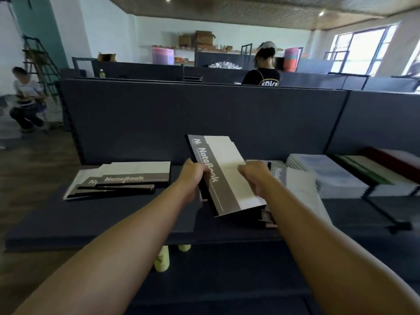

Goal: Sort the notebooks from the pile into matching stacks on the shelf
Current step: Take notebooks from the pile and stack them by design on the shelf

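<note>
A brown-and-cream notebook (223, 176) marked "NoteBook" is lifted and tilted above the dark shelf (127, 214). My left hand (193, 176) grips its dark spine edge. My right hand (255, 176) holds its cream side, fingers curled on the cover. Under my right hand lies a pile of like notebooks (293, 178). A small stack of matching brown-and-cream notebooks (122, 180) lies flat on the shelf to the left.
Stacks of pale blue notebooks (327, 176), green-edged ones (375, 176) and a red one (395, 160) fill the shelf's right side. A dark back panel (181, 114) rises behind. Two people stand or crouch farther off. Yellow-green shoes (162, 260) show below the shelf.
</note>
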The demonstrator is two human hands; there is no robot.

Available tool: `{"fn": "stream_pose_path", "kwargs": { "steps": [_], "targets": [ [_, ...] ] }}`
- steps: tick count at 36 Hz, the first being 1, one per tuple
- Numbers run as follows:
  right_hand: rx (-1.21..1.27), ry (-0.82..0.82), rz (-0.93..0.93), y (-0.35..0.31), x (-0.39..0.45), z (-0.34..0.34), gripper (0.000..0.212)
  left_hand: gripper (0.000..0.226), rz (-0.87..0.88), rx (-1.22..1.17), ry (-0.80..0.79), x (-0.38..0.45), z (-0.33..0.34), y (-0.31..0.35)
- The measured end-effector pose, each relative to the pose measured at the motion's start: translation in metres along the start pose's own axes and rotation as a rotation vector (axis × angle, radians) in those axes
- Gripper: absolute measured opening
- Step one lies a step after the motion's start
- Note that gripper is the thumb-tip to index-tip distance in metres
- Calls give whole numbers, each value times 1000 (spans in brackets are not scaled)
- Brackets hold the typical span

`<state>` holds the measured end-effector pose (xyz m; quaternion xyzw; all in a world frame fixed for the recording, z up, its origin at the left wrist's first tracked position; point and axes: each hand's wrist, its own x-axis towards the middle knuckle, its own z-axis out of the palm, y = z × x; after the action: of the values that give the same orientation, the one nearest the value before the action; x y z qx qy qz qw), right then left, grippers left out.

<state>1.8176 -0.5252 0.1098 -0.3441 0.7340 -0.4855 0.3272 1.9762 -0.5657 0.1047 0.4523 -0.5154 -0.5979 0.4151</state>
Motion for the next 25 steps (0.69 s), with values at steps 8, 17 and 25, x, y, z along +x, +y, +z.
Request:
{"fn": "stream_pose_path", "kwargs": {
  "steps": [8, 17, 25],
  "targets": [
    [-22, 285, 115, 41, -6, -100, 32, 19, -42, 181, -260, -16, 94, -27],
    [-181, 469, 280, 88, -2, -122, 38, 80, -194, 214, -164, -27, 136, -42],
    [-87, 410, 215, 97, -4, -123, 42, 57, -277, 253, -130, -31, 141, -36]
  ]
}}
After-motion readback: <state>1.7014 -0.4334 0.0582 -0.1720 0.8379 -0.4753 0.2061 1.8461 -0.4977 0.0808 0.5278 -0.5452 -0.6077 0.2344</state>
